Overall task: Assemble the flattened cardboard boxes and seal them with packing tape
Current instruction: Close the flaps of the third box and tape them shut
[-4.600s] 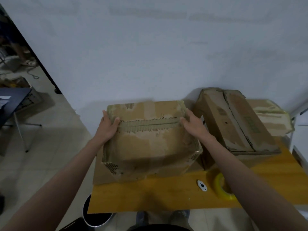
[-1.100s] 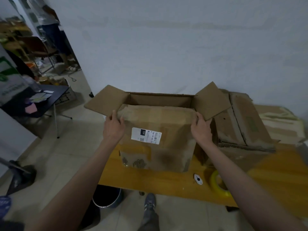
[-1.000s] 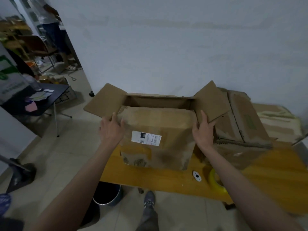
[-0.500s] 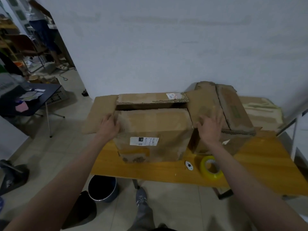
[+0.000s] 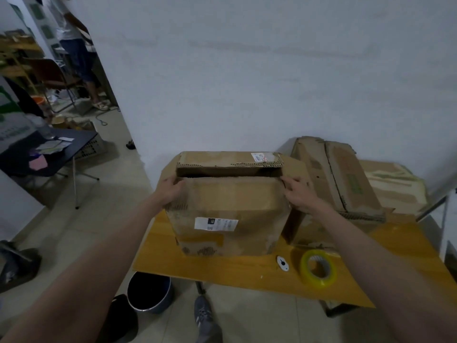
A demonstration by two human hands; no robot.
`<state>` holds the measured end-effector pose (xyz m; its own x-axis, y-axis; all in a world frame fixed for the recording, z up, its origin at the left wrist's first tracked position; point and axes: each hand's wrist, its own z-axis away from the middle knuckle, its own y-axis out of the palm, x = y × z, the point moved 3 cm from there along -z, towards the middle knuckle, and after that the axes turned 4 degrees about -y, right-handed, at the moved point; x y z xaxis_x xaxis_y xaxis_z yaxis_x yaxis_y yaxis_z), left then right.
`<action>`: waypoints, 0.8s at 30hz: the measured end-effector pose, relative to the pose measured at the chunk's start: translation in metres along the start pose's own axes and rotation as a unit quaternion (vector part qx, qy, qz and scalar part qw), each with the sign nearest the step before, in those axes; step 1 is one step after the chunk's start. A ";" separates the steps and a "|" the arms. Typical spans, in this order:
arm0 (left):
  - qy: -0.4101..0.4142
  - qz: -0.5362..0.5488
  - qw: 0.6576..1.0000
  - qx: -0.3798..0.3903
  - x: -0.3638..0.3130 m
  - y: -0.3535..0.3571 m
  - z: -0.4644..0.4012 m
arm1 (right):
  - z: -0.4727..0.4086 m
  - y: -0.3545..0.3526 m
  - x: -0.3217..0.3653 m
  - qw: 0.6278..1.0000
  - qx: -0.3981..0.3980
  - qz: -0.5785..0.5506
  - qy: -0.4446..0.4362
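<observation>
A worn cardboard box point(image 5: 230, 209) with a white label stands on the yellow wooden table point(image 5: 222, 271). Its near top flap is folded over the opening, and the far flap point(image 5: 222, 159) lies almost flat, with a dark gap between them. My left hand point(image 5: 170, 193) grips the near flap's left corner. My right hand point(image 5: 300, 195) rests with spread fingers at the right corner, on the side flap that hangs outward. A yellow roll of packing tape point(image 5: 319, 283) lies on the table at the front right, apart from both hands.
Flattened boxes point(image 5: 346, 179) are piled at the back right against the wall. A small white disc point(image 5: 282, 263) lies beside the tape. A dark bucket point(image 5: 148, 292) stands under the table's front edge. A dark side table point(image 5: 37, 154) and a person point(image 5: 74, 45) are at the left.
The box's side flaps went from raised to folded outward and down, and the far flap came forward over the opening. Both hands moved to the near flap's corners.
</observation>
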<state>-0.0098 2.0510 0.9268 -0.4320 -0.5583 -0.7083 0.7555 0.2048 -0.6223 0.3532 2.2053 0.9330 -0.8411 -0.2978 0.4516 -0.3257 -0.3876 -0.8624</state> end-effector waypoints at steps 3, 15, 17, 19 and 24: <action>-0.009 -0.058 0.998 -0.005 0.001 -0.002 -0.009 | -0.019 -0.006 0.007 1.000 0.027 0.010 0.001; -0.047 0.120 0.989 -0.071 -0.022 -0.041 -0.006 | -0.013 -0.045 0.025 0.966 0.017 -0.257 0.040; -0.044 0.129 0.990 -0.024 -0.022 -0.051 -0.001 | -0.007 -0.054 0.019 0.953 0.050 -0.298 0.032; -0.024 0.120 0.990 0.063 -0.022 -0.059 0.006 | -0.002 -0.059 0.010 0.939 0.098 -0.331 0.012; 0.008 0.045 0.972 0.230 -0.018 -0.071 0.022 | 0.006 -0.044 -0.004 0.968 0.204 -0.143 0.004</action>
<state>-0.0447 2.0293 0.9907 -0.3596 -0.5409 -0.7604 0.9290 -0.1309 -0.3462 0.3735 2.2186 0.9703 -0.7452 -0.1211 0.6558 -0.3496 -0.7666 -0.5387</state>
